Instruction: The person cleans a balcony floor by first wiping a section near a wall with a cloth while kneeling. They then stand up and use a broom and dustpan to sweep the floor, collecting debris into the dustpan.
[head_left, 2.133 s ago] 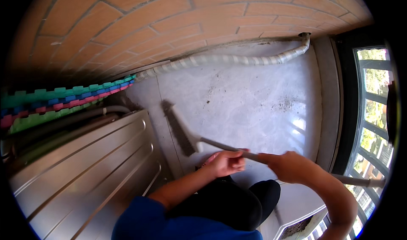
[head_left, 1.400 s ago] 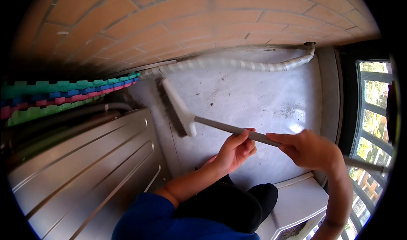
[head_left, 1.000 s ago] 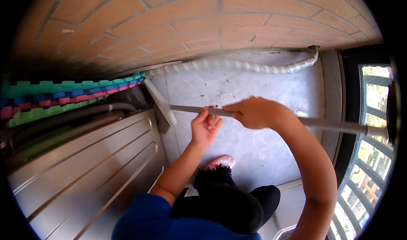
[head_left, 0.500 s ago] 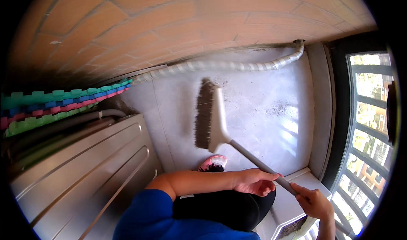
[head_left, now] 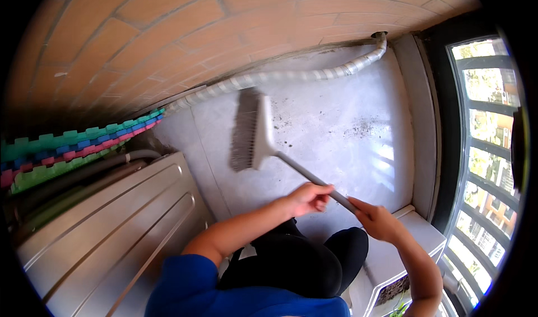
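Observation:
Both my hands are on a broom (head_left: 264, 132) with a grey handle, a white head and dark bristles. My left hand (head_left: 309, 199) is closed at the handle, its thumb against the shaft and its fingers curled below. Near the handle's upper end, my right hand (head_left: 374, 219) wraps round it. The broom head is tilted, its blurred bristles facing left over the grey floor (head_left: 330, 160), close to a ribbed hose. Dark crumbs of dirt (head_left: 364, 127) are scattered on the floor to the right of the head.
Along the tiled wall (head_left: 196, 31) runs the pale ribbed hose (head_left: 291, 76). Coloured foam mats (head_left: 84, 143) and a metallic grey panel (head_left: 117, 222) stand at left. A barred window (head_left: 485, 143) is at right, above a white planter box (head_left: 398, 261) with soil.
The broom head has moved left and toward the wall. Both my hands have gone forward and left with the handle, and my right arm reaches farther into view.

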A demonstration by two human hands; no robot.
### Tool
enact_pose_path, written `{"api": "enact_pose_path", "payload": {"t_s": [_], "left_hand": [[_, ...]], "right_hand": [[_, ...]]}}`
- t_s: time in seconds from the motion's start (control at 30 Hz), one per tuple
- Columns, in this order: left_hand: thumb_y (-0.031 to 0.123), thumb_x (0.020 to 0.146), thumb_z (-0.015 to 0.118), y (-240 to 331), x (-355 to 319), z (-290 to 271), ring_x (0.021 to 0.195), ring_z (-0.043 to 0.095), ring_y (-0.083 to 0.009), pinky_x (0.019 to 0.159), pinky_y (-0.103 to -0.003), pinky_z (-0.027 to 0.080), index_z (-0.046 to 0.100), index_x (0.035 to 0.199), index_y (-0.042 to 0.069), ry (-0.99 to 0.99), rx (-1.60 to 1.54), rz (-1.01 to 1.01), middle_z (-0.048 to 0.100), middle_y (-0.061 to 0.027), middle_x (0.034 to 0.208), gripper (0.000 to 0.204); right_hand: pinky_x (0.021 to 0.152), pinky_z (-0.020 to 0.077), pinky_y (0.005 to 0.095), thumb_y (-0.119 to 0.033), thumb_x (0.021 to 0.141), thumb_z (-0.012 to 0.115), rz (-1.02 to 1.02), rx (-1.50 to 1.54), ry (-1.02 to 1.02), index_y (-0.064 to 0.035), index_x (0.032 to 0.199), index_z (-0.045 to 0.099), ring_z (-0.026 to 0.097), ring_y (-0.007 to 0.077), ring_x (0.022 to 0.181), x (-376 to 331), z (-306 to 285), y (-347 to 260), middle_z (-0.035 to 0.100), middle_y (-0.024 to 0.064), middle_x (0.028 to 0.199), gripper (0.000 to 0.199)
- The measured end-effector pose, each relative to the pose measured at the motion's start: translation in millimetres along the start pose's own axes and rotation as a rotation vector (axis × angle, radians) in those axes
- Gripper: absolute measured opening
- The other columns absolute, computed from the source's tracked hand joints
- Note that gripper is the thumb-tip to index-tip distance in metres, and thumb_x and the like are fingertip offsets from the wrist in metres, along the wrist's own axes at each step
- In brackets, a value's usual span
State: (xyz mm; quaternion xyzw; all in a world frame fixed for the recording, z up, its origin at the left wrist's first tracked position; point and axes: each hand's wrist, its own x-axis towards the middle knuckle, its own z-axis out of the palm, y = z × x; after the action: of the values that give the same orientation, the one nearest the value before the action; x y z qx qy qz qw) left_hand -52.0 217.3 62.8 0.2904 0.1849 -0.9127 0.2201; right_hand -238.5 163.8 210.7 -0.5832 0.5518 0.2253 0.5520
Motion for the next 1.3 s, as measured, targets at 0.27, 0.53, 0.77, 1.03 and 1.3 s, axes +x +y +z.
{"api": "enact_pose_path", "payload": {"t_s": [0.27,0.53,0.77,1.03,1.3], "left_hand": [[0.024,0.083,0.06,-91,80,102,0.051,0.044,-0.0082,0.049,-0.02,0.039,0.05,0.072,0.009,-0.203,0.136,-0.51,0.051,-0.0008,0.065,0.021],[0.023,0.086,0.057,-59,-23,108,0.061,0.046,-0.0099,0.056,-0.023,0.041,0.051,0.079,0.004,-0.047,-0.048,-0.47,0.051,-0.0031,0.072,0.021],[0.016,0.088,0.051,-18,-27,39,0.055,0.04,-0.0096,0.055,-0.024,0.036,0.048,0.075,0.004,0.034,-0.185,-0.269,0.045,-0.002,0.065,0.018],[0.036,0.088,0.049,-43,11,106,0.059,0.056,-0.0132,0.057,-0.026,0.047,0.053,0.082,0.0,-0.368,0.583,-0.412,0.061,-0.0108,0.075,0.037],[0.008,0.083,0.052,168,-82,-47,0.081,0.055,-0.0198,0.077,-0.032,0.048,0.049,0.086,0.001,0.241,-0.21,1.003,0.054,-0.0086,0.083,0.008]], "right_hand": [[0.06,0.0454,0.0321,-0.009,0.083,0.049,0.274,0.017,0.291,-0.0065,0.117,0.052,0.057,0.0265,0.057,-147,-11,45,0.056,0.0188,0.063,0.034],[0.058,0.0465,0.0344,-0.011,0.084,0.052,0.23,-0.02,0.036,-0.0115,0.117,0.054,0.06,0.0328,0.058,-137,-26,-11,0.058,0.0197,0.064,0.034],[0.058,0.0466,0.042,-0.015,0.085,0.049,-0.023,-0.187,0.021,-0.0144,0.117,0.053,0.058,0.0382,0.061,-52,-14,-15,0.058,0.021,0.066,0.033],[0.059,0.0478,0.0335,-0.009,0.082,0.051,0.27,-0.004,0.279,-0.0052,0.111,0.057,0.061,0.0298,0.058,-144,-19,7,0.059,0.0203,0.065,0.03],[0.062,0.0483,0.0334,-0.013,0.083,0.056,0.122,0.152,0.011,-0.0125,0.126,0.044,0.061,0.0273,0.059,-111,20,0,0.06,0.0171,0.07,0.044]]}}
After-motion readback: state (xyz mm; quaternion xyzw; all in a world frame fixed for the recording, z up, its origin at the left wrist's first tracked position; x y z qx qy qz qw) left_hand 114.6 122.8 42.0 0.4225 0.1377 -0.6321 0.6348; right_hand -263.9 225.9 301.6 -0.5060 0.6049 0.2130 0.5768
